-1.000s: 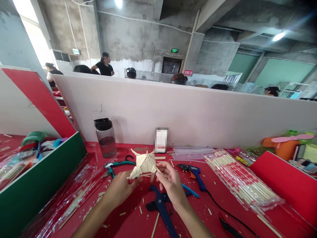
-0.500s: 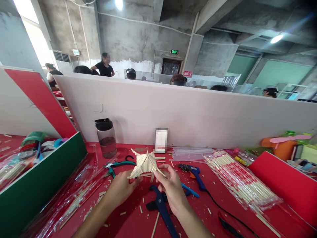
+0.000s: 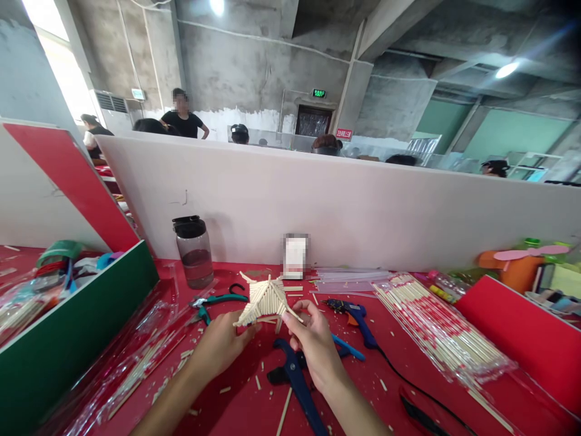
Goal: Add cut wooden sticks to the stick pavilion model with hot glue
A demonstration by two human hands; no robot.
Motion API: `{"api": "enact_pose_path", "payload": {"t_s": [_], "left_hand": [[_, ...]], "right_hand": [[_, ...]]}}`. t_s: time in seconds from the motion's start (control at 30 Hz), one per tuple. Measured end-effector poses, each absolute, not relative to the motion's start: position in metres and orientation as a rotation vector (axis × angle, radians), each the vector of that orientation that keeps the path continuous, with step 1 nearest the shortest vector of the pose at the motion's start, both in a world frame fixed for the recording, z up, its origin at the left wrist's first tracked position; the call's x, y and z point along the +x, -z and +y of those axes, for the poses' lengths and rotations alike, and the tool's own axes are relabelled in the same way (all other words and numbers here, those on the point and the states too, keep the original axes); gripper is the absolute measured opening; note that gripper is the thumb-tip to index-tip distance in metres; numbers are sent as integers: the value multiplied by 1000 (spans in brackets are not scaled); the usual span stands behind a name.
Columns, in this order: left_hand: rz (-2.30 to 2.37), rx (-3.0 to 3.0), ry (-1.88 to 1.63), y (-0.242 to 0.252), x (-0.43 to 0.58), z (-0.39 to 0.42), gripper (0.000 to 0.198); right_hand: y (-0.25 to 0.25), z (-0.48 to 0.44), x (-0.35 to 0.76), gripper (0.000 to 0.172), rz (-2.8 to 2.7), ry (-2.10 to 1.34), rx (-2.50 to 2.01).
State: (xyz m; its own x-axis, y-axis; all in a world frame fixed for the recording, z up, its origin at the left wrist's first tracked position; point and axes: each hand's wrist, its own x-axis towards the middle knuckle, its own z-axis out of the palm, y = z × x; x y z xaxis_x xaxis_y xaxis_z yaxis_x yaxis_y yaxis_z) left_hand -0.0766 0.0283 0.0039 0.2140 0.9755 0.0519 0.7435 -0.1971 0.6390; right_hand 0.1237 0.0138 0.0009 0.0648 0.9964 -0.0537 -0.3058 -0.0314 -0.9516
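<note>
Between my two hands is a small roof-like piece made of pale wooden sticks [image 3: 267, 298], with slanted sides and upturned corners. My left hand [image 3: 228, 342] grips its lower left corner, fingers partly hidden behind it. At the lower right corner, my right hand [image 3: 313, 339] pinches the piece between thumb and fingers. Under and in front of the hands lies a dark blue cutter [image 3: 297, 381] on the red tabletop. Teal-handled pliers [image 3: 222, 299] lie just beyond my left hand. Right of my right hand are a blue pen-like stick [image 3: 348, 349] and a blue glue gun [image 3: 356, 312] with its cord.
A plastic-wrapped bundle of sticks [image 3: 436, 321] lies on the right. A water bottle [image 3: 195, 260] stands at the back beside a pale partition [image 3: 363, 212]. A green-walled bin [image 3: 91, 333] is at left. Stick offcuts litter the red table [image 3: 245, 406]. Several people sit beyond the partition.
My hands and the stick piece hold nearly the same position. Beyond the partition, the standing person in black has shifted slightly left and turned.
</note>
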Motion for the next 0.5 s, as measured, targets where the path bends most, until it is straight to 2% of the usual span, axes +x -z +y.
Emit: {"api": "enact_pose_path", "payload": {"t_s": [0.5], "left_hand": [[1586,2073,-679,-6,-75,27,32]], "right_hand": [[-3,14,121,48,-881,-1316,-1017]]}}
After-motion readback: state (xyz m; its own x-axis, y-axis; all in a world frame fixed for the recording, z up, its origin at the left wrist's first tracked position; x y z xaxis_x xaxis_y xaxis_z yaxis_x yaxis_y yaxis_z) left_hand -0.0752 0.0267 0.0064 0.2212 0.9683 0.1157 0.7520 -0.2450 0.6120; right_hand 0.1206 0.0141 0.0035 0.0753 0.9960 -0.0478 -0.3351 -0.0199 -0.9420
